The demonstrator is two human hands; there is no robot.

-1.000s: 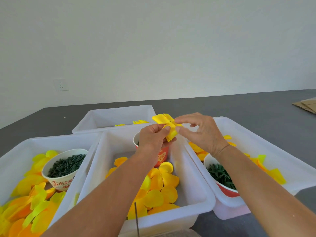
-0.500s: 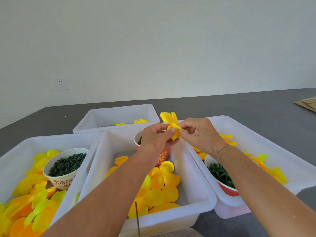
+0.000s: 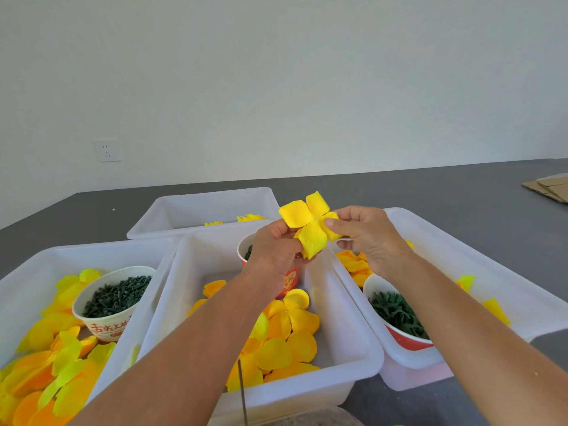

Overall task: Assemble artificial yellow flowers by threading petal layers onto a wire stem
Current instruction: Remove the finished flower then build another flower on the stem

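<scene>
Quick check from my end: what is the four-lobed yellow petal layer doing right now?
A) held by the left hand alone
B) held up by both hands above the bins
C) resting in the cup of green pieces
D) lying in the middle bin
B: the left hand and right hand both pinch the yellow petal layer above the middle bin.

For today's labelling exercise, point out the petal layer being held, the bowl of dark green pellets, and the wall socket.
petal layer (image 3: 309,224), head view, on the centre where the petals meet.
bowl of dark green pellets (image 3: 107,325), head view, on its printed outer wall.
wall socket (image 3: 107,151), head view, on its faceplate.
</scene>
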